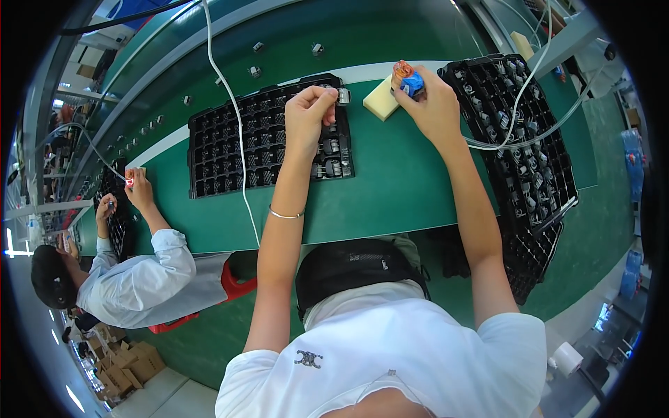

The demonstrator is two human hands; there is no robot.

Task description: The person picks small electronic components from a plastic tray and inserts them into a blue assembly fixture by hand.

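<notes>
Locate, at the left end of the green flat work surface (397,198), a co-worker in a pale shirt (143,282), positioned by the near edge with both hands raised near a dark tray (122,233).

Next, left of centre and between the near edge and the white far border, find a black rectangular plastic tray with moulded pockets (230,150). Note small metal-and-black components (333,169) near its right edge, and a thin white cable (240,132) crossing in front.

At the tray's far right corner, observe the left hand (304,115), with thumb and forefinger nearly together. Just beside the fingertips, see one small silver metal component (342,97); cannot tell whether pinched or resting in the corner pocket. Expect light, stiff, possibly slippery handling; take by opposite sides, without pressing fine parts.

Past the tray's right edge, note a pale yellow foam-like block (380,102). Adjacent, observe the right hand (437,104), closed around a crumpled-looking blue-and-orange bundle (412,83), with the orange end exposed. Judge as light and fairly soft; hold around the blue middle.

Toward the surface's right end, find a black pocketed tray loaded with components (526,132).
</notes>
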